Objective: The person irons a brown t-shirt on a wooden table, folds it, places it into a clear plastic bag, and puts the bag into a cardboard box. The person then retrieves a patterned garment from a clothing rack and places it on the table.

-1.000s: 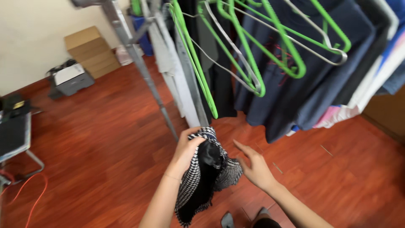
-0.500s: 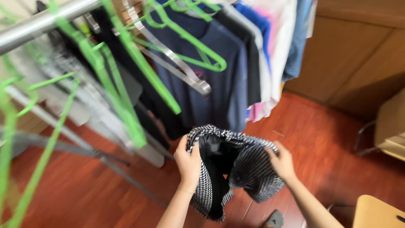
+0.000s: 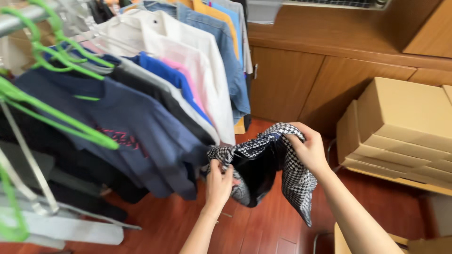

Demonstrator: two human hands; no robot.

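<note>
**Checked garment held open beside a crowded clothes rail**

Both hands grip one black-and-white houndstooth garment (image 3: 278, 164), held up in the air above the red wooden floor (image 3: 263, 230). The left hand (image 3: 219, 183) is closed on its lower left edge, fingers curled into the cloth. The right hand (image 3: 308, 150) pinches the upper right edge, fingers folded over the fabric. Between them the garment gapes, showing a black lining, and one corner hangs down below the right wrist.

Close on the left stands a clothes rail (image 3: 19, 21) packed with hanging shirts: a navy one (image 3: 117, 136) nearest the hands, then a grey, a blue, a pink, a white shirt (image 3: 188, 61) and a denim one further along. Bright green hangers (image 3: 52, 117) jut out at the near end. The navy shirt's hem nearly meets the left hand.

To the right, flat cardboard boxes (image 3: 400, 131) are stacked against brown wooden cabinets (image 3: 301, 80); all are shut, contents unseen.

The open floor runs as a narrow strip between the rail and the boxes.
</note>
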